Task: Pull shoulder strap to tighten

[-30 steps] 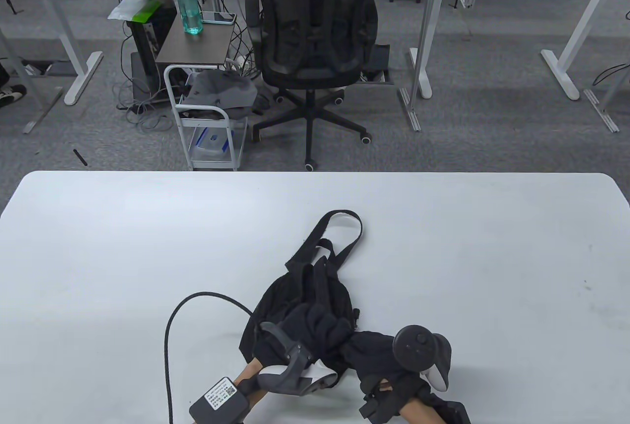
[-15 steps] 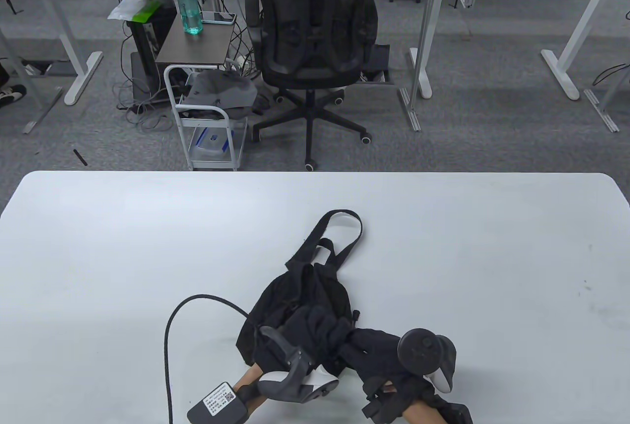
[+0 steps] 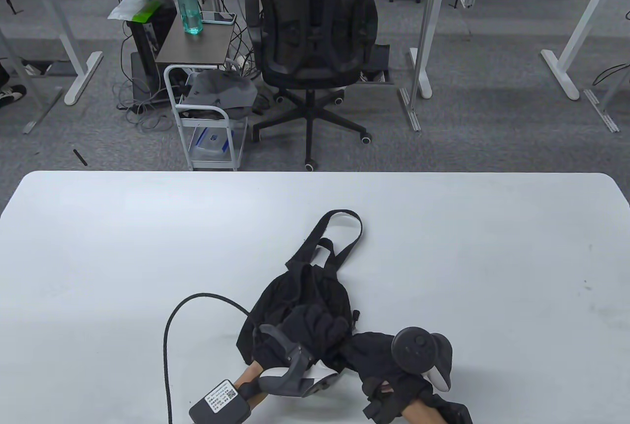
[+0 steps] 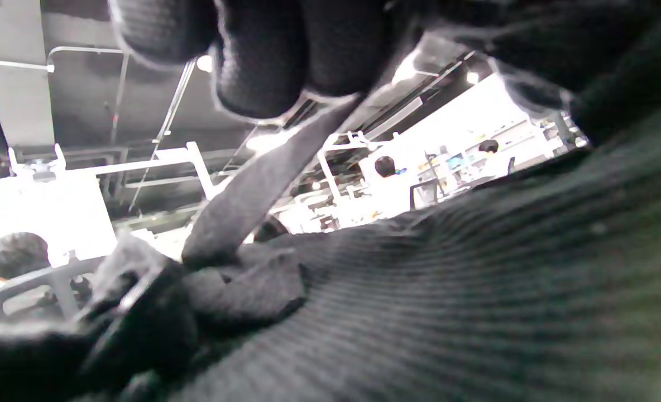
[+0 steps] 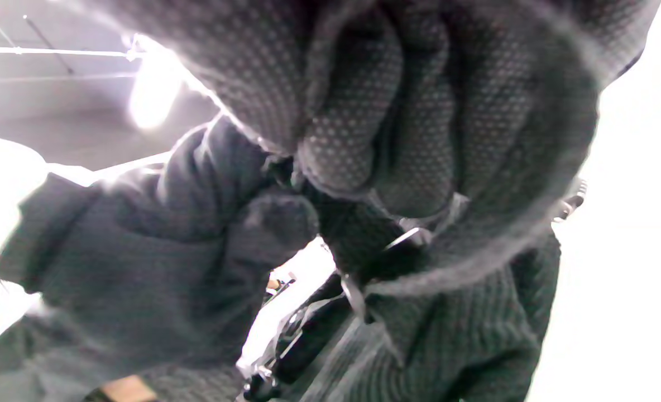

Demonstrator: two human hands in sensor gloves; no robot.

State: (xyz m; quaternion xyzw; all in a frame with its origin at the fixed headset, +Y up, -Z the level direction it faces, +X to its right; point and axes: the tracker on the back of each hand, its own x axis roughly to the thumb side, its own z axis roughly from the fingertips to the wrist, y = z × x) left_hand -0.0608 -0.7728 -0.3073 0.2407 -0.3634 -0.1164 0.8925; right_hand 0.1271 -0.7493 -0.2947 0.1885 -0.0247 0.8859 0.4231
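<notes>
My left hand sits nearest me on the black backpack, and in the left wrist view its fingertips pinch the free end of the shoulder strap, which runs taut down to the buckle. My right hand is curled in a fist just beside it, gripping a bunch of the bag's fabric; the right wrist view shows the fingers closed hard, though I cannot tell exactly which part they hold.

To do this well, I judge I should pull along the strap's own line, not sideways, so the webbing slides through the buckle rather than jamming. My right hand should anchor the bag against the table; otherwise the whole pack just drags toward me. 1 steady pull beats several jerks.

Farther off, the other strap loop lies slack on the tabletop, pointing away from me, apart from both hands.
</notes>
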